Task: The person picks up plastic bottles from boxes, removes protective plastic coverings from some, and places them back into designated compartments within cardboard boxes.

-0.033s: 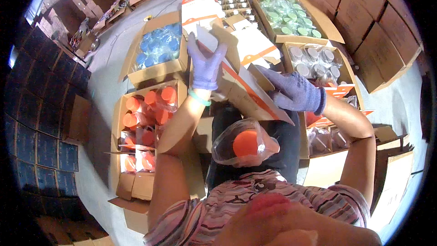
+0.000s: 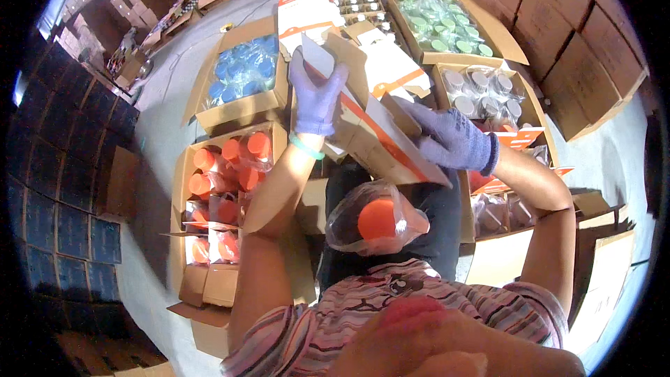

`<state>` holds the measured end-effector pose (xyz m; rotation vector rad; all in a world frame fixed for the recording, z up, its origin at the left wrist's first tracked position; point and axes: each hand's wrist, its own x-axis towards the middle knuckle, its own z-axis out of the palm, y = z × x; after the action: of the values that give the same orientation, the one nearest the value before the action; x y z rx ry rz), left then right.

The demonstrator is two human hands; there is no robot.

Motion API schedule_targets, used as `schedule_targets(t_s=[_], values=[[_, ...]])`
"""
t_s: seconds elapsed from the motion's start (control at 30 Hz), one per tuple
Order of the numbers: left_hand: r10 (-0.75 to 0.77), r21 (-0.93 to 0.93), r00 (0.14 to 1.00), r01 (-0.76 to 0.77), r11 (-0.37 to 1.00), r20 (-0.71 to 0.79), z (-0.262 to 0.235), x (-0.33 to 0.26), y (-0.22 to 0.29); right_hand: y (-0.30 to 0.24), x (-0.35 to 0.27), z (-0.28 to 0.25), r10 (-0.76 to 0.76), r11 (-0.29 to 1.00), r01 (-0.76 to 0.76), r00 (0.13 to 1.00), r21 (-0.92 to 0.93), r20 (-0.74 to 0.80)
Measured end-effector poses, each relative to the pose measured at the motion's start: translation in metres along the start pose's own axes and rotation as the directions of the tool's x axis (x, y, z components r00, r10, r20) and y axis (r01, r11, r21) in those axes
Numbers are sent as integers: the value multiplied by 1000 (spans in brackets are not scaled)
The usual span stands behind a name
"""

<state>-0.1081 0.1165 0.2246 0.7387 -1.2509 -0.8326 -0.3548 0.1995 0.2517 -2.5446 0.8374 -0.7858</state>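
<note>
At carton (image 2: 382, 145), left hand (image 2: 316, 101) splayed, right hand (image 2: 457, 139) slanted inward

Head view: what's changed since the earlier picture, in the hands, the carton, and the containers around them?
No clear movement shows, and nothing was taken hold of or let go. The gloved left hand and gloved right hand remain on the open orange-striped carton. The plastic-wrapped orange-capped container and the box of blue-capped containers stayed put.

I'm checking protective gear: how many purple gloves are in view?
2: one on the left hand, one on the right hand, both at the orange-striped carton. Others could be hidden.
</note>
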Motion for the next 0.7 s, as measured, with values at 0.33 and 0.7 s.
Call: schedule_targets(t_s=[0.33,0.7], values=[[-249,45,828,263,964,503,-28,-23,-7,92,28,-23,628,778,-577,704,247,-331],[317,277,887,-415,867,336,-53,-66,-17,95,71,56,349,892,-394,912,-224,-214]])
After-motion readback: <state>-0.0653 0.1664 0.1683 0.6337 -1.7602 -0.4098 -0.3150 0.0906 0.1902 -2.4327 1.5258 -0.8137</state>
